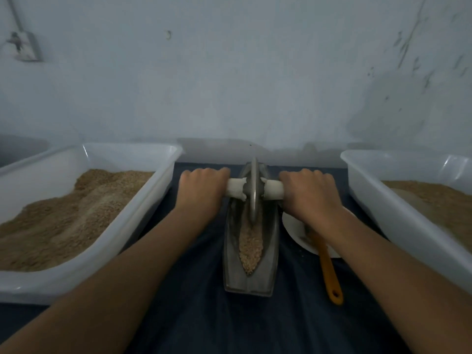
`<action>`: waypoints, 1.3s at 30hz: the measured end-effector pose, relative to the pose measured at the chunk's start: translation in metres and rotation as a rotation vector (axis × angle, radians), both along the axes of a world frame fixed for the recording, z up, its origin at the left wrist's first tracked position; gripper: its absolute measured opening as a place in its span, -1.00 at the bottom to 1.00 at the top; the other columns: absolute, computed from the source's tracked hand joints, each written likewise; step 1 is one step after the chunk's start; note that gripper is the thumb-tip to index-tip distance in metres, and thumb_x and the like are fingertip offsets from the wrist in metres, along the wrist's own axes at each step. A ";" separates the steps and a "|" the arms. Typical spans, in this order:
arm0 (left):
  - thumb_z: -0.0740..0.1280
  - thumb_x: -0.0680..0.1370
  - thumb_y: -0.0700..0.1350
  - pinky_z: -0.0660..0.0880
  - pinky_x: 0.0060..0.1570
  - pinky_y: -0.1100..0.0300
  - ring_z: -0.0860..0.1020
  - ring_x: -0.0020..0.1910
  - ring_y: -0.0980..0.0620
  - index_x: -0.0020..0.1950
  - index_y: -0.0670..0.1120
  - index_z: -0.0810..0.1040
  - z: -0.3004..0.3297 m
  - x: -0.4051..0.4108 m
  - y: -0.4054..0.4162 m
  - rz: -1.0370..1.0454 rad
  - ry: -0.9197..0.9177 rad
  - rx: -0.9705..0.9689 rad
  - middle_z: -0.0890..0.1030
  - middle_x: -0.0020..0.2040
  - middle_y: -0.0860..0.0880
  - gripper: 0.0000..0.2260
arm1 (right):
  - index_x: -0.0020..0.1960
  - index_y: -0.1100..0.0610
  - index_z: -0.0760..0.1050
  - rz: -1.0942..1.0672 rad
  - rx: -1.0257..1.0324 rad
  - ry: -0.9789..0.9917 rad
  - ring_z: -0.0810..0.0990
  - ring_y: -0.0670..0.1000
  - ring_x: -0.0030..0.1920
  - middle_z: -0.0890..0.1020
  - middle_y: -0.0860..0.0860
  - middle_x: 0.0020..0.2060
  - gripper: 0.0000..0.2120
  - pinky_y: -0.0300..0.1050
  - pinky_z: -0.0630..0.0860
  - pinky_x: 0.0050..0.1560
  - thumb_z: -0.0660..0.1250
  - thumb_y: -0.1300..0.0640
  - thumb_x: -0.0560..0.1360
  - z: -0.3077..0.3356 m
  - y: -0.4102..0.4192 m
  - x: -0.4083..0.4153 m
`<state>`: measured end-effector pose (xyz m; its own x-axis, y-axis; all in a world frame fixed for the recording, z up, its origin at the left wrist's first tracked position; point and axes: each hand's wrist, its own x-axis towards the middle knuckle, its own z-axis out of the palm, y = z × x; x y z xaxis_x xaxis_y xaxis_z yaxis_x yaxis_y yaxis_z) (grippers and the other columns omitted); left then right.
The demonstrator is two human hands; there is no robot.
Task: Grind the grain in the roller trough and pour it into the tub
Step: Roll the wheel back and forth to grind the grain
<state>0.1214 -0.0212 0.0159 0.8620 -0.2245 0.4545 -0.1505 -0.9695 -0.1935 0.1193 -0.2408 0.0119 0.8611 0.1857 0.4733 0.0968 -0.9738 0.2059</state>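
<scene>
The trough (250, 254), a narrow boat-shaped metal vessel, lies on a dark cloth (204, 315) with its long axis pointing away from the person. Grain (250, 247) fills the near part of its groove. The wheel (254, 190), a thin metal disc, stands upright in the far half of the trough, its edge down in the groove. A pale axle (236, 192) runs through the wheel and sticks out on both sides of the trough. The left hand (201, 186) grips the axle left of the trough, fingers curled over it; the right hand (307, 190) grips it on the right in the same way. Just right of the trough sits a white plate (293, 223) with an orange-handled tool (329, 272) lying across it. Left of the trough stands a white tub (127, 215) heaped with brown meal (63, 221). Right of the trough stands another white bin (383, 200), also holding brown meal.
</scene>
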 end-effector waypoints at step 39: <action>0.37 0.55 -0.14 0.42 -0.11 0.06 0.60 0.03 -0.08 0.11 0.07 0.54 0.004 -0.029 0.005 0.054 0.168 -0.044 0.60 0.01 0.00 -0.83 | -0.15 -0.10 0.42 0.005 0.016 0.156 0.32 -0.05 -0.35 0.43 -0.09 -0.31 -0.84 -0.11 0.19 -0.33 0.40 -0.02 0.36 0.007 0.002 -0.030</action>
<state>0.0924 -0.0157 0.0196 0.9368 -0.1587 0.3117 -0.1244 -0.9840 -0.1272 0.0889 -0.2391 0.0188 0.9235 0.1839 0.3365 0.1316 -0.9762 0.1724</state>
